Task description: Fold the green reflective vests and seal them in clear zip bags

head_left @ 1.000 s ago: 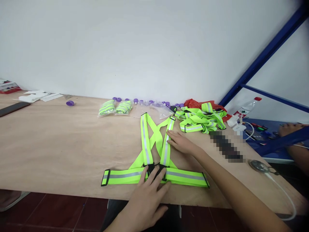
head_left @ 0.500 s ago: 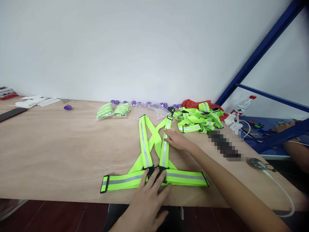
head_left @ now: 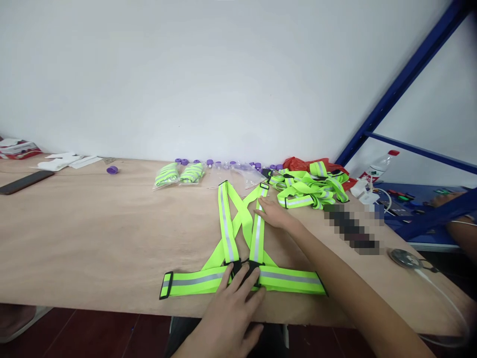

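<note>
A neon-yellow reflective harness vest (head_left: 227, 226) with silver stripes lies spread on the table, its shoulder straps crossing behind. My left hand (head_left: 238, 303) rests palm down over the black buckle piece (head_left: 249, 273) at the waist, fingers spread and laid on it. My right hand (head_left: 276, 214) lies with extended fingers on the right shoulder strap, just below its black slider (head_left: 264, 186). Whether any strap is gripped under these fingers is hidden. The waist band stretches to both sides and ends at a black slider (head_left: 166, 285) on the left.
Two bagged vests (head_left: 167, 175), purple rolls (head_left: 209, 163) and clear bags (head_left: 248, 174) line the wall. A tangled pile of straps (head_left: 313, 189) lies by a red bag (head_left: 296, 164). Rightward are a bottle (head_left: 380, 166), a blue frame (head_left: 395, 94) and another person's arm (head_left: 462, 233).
The whole view has shifted a little, so things sit slightly farther right and lower. The fingers of my right hand are a bit more drawn in on the strap. My left hand stays on the buckle.
</note>
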`<state>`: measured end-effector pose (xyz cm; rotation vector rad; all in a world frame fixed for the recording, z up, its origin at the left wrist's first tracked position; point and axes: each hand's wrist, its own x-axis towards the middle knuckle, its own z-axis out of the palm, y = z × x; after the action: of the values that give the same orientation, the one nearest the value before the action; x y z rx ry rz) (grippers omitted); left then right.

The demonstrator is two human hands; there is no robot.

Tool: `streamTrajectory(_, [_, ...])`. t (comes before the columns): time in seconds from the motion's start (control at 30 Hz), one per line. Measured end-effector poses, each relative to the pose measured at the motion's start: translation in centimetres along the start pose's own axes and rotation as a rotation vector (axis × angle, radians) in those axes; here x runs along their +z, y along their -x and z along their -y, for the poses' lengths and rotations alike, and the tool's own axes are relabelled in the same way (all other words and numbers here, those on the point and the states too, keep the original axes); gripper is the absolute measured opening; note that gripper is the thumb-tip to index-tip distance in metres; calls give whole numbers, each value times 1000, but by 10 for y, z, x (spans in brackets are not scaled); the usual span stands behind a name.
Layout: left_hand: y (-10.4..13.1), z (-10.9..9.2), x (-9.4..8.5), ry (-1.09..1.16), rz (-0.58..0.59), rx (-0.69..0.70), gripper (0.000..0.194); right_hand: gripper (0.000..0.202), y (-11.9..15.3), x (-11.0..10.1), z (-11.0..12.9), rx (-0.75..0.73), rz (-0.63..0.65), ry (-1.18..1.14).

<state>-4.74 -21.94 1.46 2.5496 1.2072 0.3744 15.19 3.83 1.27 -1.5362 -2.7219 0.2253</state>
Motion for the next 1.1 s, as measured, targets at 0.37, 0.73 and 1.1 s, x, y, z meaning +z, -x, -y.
streamTrajectory(0.37, [1, 3, 1, -12, -47, 4, 52, 40, -12, -16, 8, -4, 26, 21])
streamTrajectory(0.73, [-1, 6, 10, -50, -45, 2, 56, 35, -12, -38, 32, -19, -35, 14])
streamTrajectory(1.1, [-1, 5, 8, -44, -27, -9, 54, 42, 52, -11, 141, -458, -123, -2])
